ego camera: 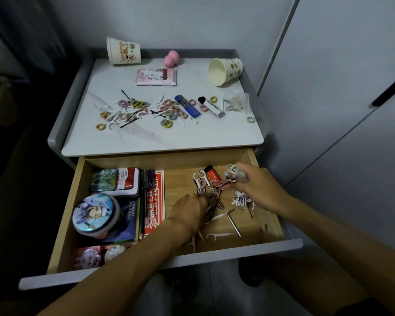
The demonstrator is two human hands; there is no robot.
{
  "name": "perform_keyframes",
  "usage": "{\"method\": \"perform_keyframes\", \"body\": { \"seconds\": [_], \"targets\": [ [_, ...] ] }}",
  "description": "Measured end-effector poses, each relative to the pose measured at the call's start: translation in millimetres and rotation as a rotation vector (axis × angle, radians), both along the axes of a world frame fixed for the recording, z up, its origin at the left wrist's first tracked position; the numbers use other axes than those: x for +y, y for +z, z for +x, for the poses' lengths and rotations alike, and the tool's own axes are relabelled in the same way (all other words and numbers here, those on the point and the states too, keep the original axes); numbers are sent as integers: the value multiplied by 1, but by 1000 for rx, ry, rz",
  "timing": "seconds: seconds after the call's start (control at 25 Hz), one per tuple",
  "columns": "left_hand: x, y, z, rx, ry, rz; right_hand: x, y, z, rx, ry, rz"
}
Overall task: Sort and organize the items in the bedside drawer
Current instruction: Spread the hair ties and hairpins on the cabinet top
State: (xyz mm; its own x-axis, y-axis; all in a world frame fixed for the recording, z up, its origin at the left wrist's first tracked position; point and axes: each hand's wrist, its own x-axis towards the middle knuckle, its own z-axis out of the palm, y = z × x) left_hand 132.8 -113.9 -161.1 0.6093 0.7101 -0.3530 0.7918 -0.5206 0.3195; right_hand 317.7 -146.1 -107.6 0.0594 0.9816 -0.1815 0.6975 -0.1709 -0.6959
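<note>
With right grip closed on a clump of ties and left grip curled over the pile, hold unclear, at the right of the drawer, lift small batches, freeing snagged pins first.

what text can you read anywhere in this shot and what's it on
"HONKAI STAR RAIL": on the dark blue box in the drawer.
Red packet: large white Chinese characters, too blurred to quote.
White lighter, orange lighter, paper cup, pink packet, tin: print too small or blurred.
</note>
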Motion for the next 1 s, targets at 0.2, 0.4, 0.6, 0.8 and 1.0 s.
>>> {"method": "perform_keyframes", "body": {
  "seconds": [0.2, 0.4, 0.6, 0.8, 1.0],
  "targets": [
    [6, 3, -9, -192, 85, -112, -3, 3, -1, 69, -17, -11],
    [17, 28, -20, -315, 148, -73, -6, 20, -8, 85, -41, 9],
    [26, 84, -35, -473, 262, -12, -2, 55, -22, 147, -63, 86],
    [46, 135, -57, -593, 415, 34, 29, 99, -40, 239, -79, 162],
    [97, 162, -96, -713, 626, 11, 93, 121, -62, 293, -83, 190]
  ]
}}
